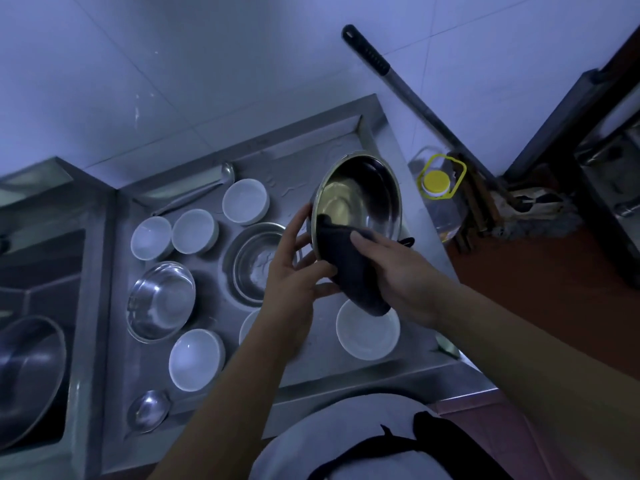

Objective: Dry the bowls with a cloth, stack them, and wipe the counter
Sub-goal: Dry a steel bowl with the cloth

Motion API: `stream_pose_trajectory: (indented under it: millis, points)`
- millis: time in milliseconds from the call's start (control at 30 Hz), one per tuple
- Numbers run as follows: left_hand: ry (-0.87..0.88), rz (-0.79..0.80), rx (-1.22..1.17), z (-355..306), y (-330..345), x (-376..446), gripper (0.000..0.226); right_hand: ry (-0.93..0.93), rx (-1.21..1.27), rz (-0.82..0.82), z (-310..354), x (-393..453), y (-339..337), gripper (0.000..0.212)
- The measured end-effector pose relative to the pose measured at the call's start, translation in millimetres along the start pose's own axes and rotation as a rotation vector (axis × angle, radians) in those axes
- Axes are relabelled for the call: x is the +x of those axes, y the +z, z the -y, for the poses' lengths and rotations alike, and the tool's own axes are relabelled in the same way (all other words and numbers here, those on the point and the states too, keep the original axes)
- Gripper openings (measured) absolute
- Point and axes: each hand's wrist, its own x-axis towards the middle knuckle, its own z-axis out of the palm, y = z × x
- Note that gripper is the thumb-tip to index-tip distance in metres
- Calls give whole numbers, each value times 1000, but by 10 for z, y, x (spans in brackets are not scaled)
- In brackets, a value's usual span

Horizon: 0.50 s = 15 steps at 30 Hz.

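Observation:
My left hand [298, 268] holds a tilted steel bowl [363, 192] by its near rim, above the steel counter [311, 362]. My right hand [391, 268] grips a dark cloth [346, 265] and presses it over the bowl's lower rim. On the counter below lie several white bowls, among them one at the back [246, 201] and one under the cloth [367, 334]. Two more steel bowls sit there: a nested one [256, 265] in the middle and a shiny one [161, 301] to the left.
A ladle [194, 195] lies along the counter's back edge and a small ladle head [149, 410] near the front left. A sink with a large steel basin [27, 375] is at left. An oil bottle with a yellow cap [438, 188] stands on the floor at right.

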Motion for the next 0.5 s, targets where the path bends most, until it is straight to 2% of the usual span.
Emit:
stream_pose_trajectory:
  millis: [133, 233, 367, 433, 500]
  points:
    - [-35, 105, -30, 2, -26, 56, 85, 36, 307, 14, 176, 14, 65, 50]
    - [-35, 152, -101, 41, 47, 50, 81, -17, 370, -94, 351, 72, 169, 49]
    - [-6, 133, -198, 67, 120, 30, 78, -303, 121, -244, 407, 151, 362, 25]
    - [1, 122, -222, 64, 54, 20, 76, -296, -76, -188, 378, 122, 376, 20]
    - [-7, 118, -238, 46, -67, 13, 77, -252, -330, -65, 368, 52, 353, 21]
